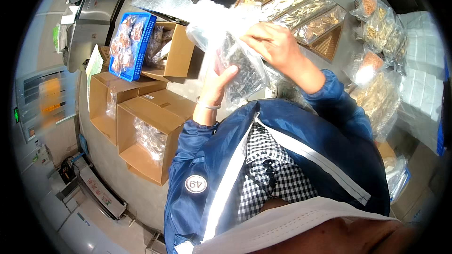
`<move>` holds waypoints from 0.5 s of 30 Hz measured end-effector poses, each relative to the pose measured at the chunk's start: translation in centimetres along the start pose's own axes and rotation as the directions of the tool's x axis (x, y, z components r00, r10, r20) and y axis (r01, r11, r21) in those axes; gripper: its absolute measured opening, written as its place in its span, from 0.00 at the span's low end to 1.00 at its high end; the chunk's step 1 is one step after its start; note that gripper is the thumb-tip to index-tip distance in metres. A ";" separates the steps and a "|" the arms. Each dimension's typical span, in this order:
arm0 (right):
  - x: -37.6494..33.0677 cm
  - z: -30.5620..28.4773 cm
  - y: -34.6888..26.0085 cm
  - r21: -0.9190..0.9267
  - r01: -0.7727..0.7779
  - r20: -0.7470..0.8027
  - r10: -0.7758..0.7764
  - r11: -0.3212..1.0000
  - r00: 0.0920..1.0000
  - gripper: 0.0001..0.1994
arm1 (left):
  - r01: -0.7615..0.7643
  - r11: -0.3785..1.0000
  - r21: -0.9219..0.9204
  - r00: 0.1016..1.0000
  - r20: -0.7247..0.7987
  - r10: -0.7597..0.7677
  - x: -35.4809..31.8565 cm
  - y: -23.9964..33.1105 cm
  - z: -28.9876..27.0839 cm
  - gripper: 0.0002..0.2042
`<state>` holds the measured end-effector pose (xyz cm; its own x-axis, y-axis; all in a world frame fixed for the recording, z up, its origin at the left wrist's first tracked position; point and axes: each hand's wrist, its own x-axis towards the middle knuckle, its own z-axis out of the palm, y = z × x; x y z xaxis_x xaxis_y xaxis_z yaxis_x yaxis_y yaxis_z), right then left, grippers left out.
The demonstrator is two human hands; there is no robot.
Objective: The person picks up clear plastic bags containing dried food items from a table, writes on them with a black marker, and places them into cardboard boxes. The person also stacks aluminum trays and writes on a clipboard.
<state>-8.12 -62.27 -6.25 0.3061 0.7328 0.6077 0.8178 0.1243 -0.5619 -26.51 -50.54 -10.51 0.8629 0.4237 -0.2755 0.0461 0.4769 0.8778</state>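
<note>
Bag [245, 73] of clear plastic, with dark dried pieces inside, is held in the air in front of the blue jacket [301, 120]. Its left side is gripped by the left hand [215, 84]: the thumb is laid over the front; the fingers are mostly hidden. Its upper right edge is pinched by the right hand [277, 49], thumb and fingers drawn together. On the floor [141, 197] to the left, plastic packets are contained in an open front carton [172, 101] and a rear carton [100, 108]. At the rear carton's far edge, a blue crate [146, 47] is tilted, loaded with packets. Beyond the bag, dried goods are sorted in a tray row [328, 44], its near right corner partly bare.
</note>
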 end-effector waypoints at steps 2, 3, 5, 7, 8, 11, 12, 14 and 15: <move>0.4 0.5 0.0 0.045 -0.021 -0.029 0.022 0.999 0.999 0.07 | -0.066 0.995 0.081 0.998 -0.018 0.067 0.1 -0.1 0.1 0.42; 0.6 0.6 -0.1 0.119 -0.062 -0.080 0.072 0.991 0.994 0.07 | -0.095 0.989 0.111 0.994 -0.044 0.100 0.2 -0.1 -0.1 0.41; 1.0 -0.2 -0.1 0.394 -0.549 0.080 0.567 0.738 0.820 0.09 | -0.100 0.992 0.082 0.987 -0.115 0.109 0.4 -0.1 -0.8 0.38; 1.7 -1.8 0.3 0.750 -0.398 -0.107 0.692 0.528 0.714 0.13 | -0.182 0.974 0.135 0.948 -0.238 0.210 1.1 0.5 -2.3 0.36; 1.7 -2.7 0.3 0.800 -0.372 -0.080 0.699 0.470 0.711 0.14 | -0.054 0.993 -0.104 0.942 -0.335 0.016 1.6 1.1 -3.4 0.34; 0.9 -3.6 -0.7 0.764 -0.428 0.034 0.632 0.482 0.774 0.16 | -0.089 0.773 -0.628 0.960 -0.262 -0.103 2.1 2.1 -5.6 0.35; 0.5 -3.0 -1.3 0.718 -0.472 0.085 0.608 0.512 0.789 0.14 | -0.124 0.811 -0.572 0.946 -0.314 -0.077 2.3 2.2 -5.9 0.35; -0.4 -1.2 -2.8 0.660 -0.490 0.179 0.514 0.569 0.839 0.11 | -0.143 0.805 -0.576 0.950 -0.308 -0.052 2.5 2.2 -6.0 0.35; -0.7 -0.5 -3.3 0.603 -0.488 0.153 0.509 0.631 0.847 0.11 | -0.153 0.799 -0.581 0.945 -0.323 -0.055 2.5 2.2 -5.7 0.35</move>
<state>-10.77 -63.48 -4.55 0.6011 0.7863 0.1431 0.0732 0.1241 -0.9896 -27.10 -44.05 -11.52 0.6499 0.6232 -0.4351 -0.3873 0.7641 0.5159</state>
